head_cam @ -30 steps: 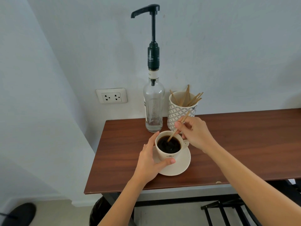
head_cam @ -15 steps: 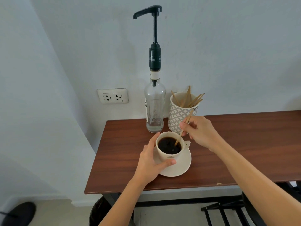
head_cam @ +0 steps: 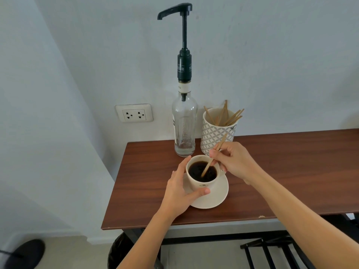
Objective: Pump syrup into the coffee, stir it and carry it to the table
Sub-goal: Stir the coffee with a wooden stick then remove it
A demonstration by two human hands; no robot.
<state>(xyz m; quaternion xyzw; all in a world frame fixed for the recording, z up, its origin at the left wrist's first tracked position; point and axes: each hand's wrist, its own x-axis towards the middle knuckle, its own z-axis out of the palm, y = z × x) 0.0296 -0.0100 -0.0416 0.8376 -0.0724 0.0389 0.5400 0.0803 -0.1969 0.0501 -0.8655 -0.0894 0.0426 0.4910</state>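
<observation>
The cup stands on a saucer near the left end of the surface, toward its front edge. Behind the cup, against the wall, stands the syrup bottle, with its pump rising above it. Just right of the bottle sits a holder with stir sticks in it. One stick leans into the cup from the right, pinched by the right hand. The left hand wraps the cup's left side. A wall socket lies left of the bottle. A rack stands below the surface at right.
</observation>
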